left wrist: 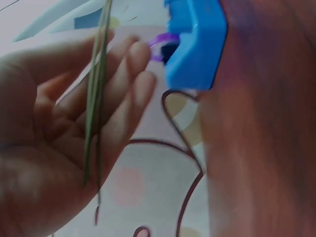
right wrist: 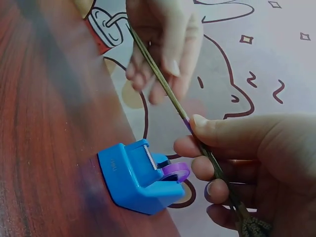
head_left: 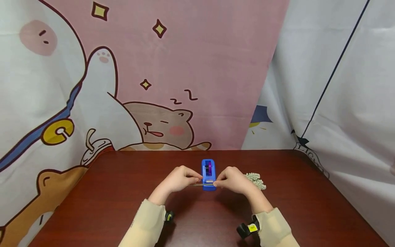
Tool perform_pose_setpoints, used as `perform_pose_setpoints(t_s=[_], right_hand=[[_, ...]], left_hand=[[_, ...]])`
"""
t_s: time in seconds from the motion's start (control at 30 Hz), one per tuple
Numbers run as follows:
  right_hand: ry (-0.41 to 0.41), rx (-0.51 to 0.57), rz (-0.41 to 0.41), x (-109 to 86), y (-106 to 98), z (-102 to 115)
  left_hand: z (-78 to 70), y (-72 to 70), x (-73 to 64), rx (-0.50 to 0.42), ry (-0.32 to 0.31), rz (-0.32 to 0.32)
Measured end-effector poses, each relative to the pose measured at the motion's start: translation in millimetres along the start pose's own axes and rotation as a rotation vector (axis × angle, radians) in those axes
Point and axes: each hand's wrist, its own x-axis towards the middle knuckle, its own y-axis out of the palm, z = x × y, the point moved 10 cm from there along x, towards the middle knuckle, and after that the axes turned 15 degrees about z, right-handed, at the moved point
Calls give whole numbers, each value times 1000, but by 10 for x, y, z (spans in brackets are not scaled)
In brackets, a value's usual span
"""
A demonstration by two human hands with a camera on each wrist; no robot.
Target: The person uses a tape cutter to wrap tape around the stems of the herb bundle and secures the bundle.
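Note:
A thin bunch of green stems (right wrist: pixel 160 76) slants across the right wrist view, a band of purple tape round it by the right fingertips. My right hand (right wrist: pixel 261 153) pinches the bunch there between thumb and fingers. Pale green, grain-like heads (head_left: pixel 255 180) stick out beyond the right hand in the head view. My left hand (left wrist: pixel 74 113) has loosely bent, spread fingers, and the stem ends pass in front of its palm. Just beyond both hands, a blue tape dispenser (head_left: pixel 208 187) with a purple tape roll (right wrist: pixel 176 171) and a toothed cutter stands on the table.
The dark red-brown table (head_left: pixel 129 192) reaches back to a cartoon-printed cloth (head_left: pixel 216 68) hanging behind it. White cloth (head_left: pixel 345 85) hangs along the right. Black wrist cameras (head_left: pixel 243 230) sit at both cuffs, close above the table.

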Motion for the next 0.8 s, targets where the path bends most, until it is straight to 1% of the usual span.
perform_pose_setpoints(t_s=[0.13, 0.23, 0.3, 0.37, 0.43, 0.6, 0.67, 0.8], right_hand=[[-9, 1, -6, -8, -19, 0], [-23, 6, -9, -17, -42, 1], [-24, 15, -12, -30, -64, -5], [-22, 27, -19, -44, -87, -12], [-19, 41, -31, -54, -111, -15], [-38, 85, -65, -57, -137, 8], [-49, 90, -81, -58, -144, 19], [-62, 62, -99, -59, -147, 48]], left_hand=[[-56, 35, -87, 63, 12, 59], [-107, 50, -118, 107, 23, 86], [-158, 50, -128, 148, 45, 89], [-200, 42, -136, 181, 65, 86], [-226, 26, -149, 193, 80, 75], [-253, -4, -173, 192, 122, 51], [-250, -14, -177, 191, 126, 40], [-236, -31, -180, 197, 116, 19]])
